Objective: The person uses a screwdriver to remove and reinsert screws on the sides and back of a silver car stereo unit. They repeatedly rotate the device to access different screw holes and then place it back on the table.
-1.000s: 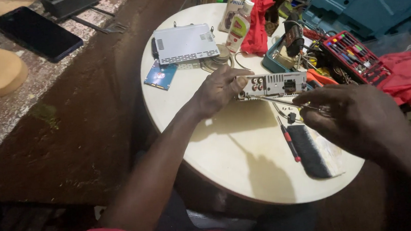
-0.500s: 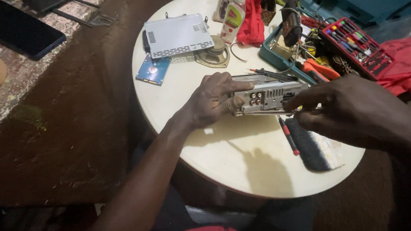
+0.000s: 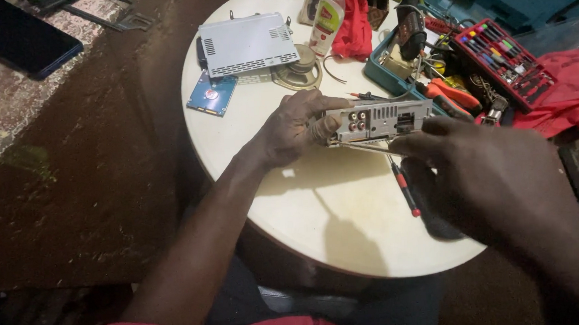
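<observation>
Gripping the left end of a metal car stereo (image 3: 379, 121), the left hand (image 3: 294, 129) curls its fingers around the case at mid-frame, above the round bench (image 3: 319, 214). The right hand (image 3: 484, 170) pinches a thin screwdriver (image 3: 369, 147) against the stereo's lower edge. A red-handled screwdriver (image 3: 405, 192) lies below; a grey cover (image 3: 245, 43) sits upper centre.

The left forearm runs up from the lower left, bare, its wrist nearly straight. The left hand (image 3: 294, 129) lies palm down, fingers curled to the right in a closed grip, thumb stretched along the top. The right arm comes in from the lower right. The right hand (image 3: 491, 177) shows its back to the camera, knuckles up, fingers bent leftward, pinched together at the tips.
</observation>
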